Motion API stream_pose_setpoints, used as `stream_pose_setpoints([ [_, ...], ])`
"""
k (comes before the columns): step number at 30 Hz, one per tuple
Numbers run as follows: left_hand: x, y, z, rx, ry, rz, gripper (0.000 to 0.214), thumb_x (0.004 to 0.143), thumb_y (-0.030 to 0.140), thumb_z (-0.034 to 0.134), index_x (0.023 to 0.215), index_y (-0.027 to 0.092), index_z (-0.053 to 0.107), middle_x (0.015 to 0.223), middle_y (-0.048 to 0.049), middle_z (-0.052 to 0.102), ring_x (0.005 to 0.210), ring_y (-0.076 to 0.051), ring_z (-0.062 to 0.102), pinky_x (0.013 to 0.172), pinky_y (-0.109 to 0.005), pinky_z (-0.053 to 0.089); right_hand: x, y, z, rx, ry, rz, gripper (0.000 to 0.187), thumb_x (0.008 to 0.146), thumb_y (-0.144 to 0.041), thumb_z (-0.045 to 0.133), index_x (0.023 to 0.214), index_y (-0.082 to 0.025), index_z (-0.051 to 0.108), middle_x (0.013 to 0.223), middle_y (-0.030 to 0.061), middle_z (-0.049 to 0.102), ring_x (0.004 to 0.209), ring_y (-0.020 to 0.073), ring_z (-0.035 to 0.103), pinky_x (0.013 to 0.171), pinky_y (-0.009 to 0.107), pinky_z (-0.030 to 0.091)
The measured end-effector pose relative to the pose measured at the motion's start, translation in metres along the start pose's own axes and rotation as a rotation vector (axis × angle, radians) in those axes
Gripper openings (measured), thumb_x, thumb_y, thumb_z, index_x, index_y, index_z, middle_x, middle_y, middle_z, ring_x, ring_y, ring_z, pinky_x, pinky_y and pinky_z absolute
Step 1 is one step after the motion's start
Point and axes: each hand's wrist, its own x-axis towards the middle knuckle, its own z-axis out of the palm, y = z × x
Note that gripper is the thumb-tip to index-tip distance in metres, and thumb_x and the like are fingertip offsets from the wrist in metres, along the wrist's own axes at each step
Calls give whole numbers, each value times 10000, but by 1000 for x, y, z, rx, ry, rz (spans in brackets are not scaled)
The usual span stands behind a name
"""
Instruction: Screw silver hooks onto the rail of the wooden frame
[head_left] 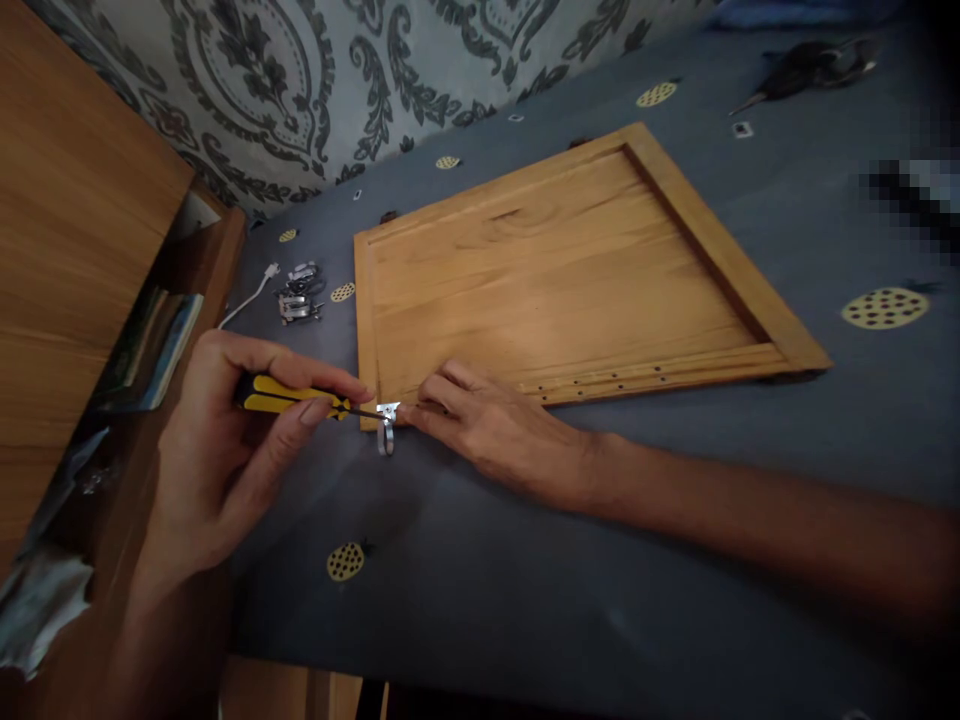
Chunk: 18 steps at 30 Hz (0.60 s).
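Note:
My left hand [217,440] is closed around the yellow and black handle of a screwdriver [289,397]. Its tip meets a small silver metal bracket [387,416] at the near left corner of a framed wooden panel [517,290]. The bracket's curved part sticks out past the panel's near edge. My right hand [487,425] lies along that edge, its index finger reaching the bracket; whether the fingertips grip it or just press on it is hard to make out. Several small dark holes run along the frame to the right of my right hand.
Several loose silver metal fittings [300,293] lie on the grey cloth [525,580] beyond the left hand, beside a white cable [259,290]. A dark object [810,70] rests at the far right. A wooden cabinet [75,250] and a shelf with books [161,340] stand at the left.

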Motion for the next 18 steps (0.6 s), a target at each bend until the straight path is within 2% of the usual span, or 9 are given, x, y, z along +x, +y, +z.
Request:
stream_pose_setpoints([
  [6,1,-6,-2,111,-69,20,162,926,269,674,1066,303,600,1005,-13,739,848,-249,753,757,-450,615,0,1,4,-17,32,-11,374,1045,-166,361,1299,-60,614,1072,160,588,926,250,436,805,391,447],
  [13,5,-6,-1,-28,-117,19,138,941,218,641,1036,267,553,1002,-44,738,876,-261,754,769,-447,623,0,1,3,-3,27,-11,384,1044,-158,346,1302,-60,614,1070,166,598,919,247,442,800,403,469],
  [18,9,-3,-3,-2,-164,6,121,952,276,643,1042,276,563,984,-48,752,857,-269,755,791,-461,613,1,0,1,-7,3,3,404,1052,-166,320,1312,-62,611,1079,158,595,924,245,439,808,401,463],
])
